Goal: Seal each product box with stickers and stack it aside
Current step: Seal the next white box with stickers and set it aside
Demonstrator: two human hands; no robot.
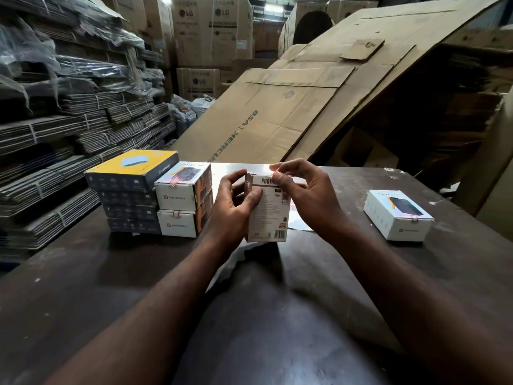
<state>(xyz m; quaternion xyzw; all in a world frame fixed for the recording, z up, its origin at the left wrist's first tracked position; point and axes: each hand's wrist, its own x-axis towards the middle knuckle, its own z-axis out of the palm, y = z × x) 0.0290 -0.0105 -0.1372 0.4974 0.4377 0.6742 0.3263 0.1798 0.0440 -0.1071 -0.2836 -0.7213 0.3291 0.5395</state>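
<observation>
Two hands are on the Portronics box (268, 215), which stands on end on the desk (111, 273), just right of the stickered stack (180, 204) and well apart from a lone box (397, 215). Your left hand (236, 201) grips its left edge. Your right hand (308, 190) pinches at the top flap, where any sticker is too small to make out. If you press unevenly, the seal could crease or miss the flap seam. The box is tall and narrow, so a hard push could tip it into the stack.
</observation>
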